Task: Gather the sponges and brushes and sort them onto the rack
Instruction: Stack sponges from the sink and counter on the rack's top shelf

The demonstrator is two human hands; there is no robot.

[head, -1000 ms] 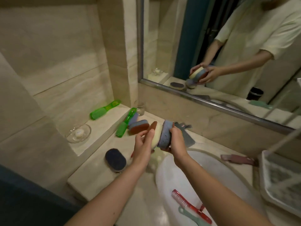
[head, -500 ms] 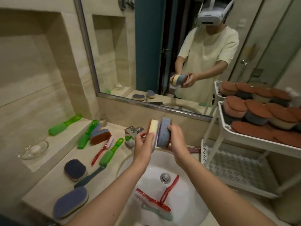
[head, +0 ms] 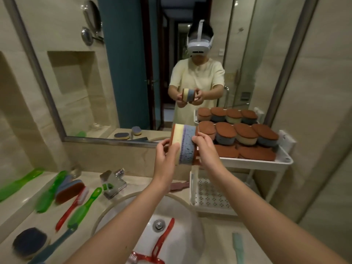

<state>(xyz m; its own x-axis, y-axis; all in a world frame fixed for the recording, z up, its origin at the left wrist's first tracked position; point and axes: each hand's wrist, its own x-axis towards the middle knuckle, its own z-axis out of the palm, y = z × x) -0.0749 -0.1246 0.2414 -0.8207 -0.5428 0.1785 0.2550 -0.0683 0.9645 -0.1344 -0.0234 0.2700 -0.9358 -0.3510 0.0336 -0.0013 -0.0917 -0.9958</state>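
Observation:
Both hands hold two sponges pressed together on edge above the sink: a cream sponge (head: 178, 138) with a brown scourer side, gripped by my left hand (head: 166, 159), and a blue sponge (head: 188, 147), gripped by my right hand (head: 206, 151). They are just left of the white rack (head: 255, 164), whose top shelf carries several brown-topped sponges (head: 245, 133). Its lower perforated shelf (head: 209, 195) is bare. On the counter at left lie more sponges (head: 69, 190) (head: 29, 241), green brushes (head: 83, 207) and a red brush (head: 71, 208).
Red brushes (head: 162, 241) lie in the white sink (head: 182, 216). A teal brush (head: 238, 246) rests on the counter at right, a chrome tap (head: 114, 182) behind the basin. A large mirror (head: 123, 73) faces me. A green brush (head: 17, 184) sits on the left ledge.
My view has swung right and up from the left counter to the rack. Both hands carried the pair of sponges up and rightward, close to the rack's top shelf.

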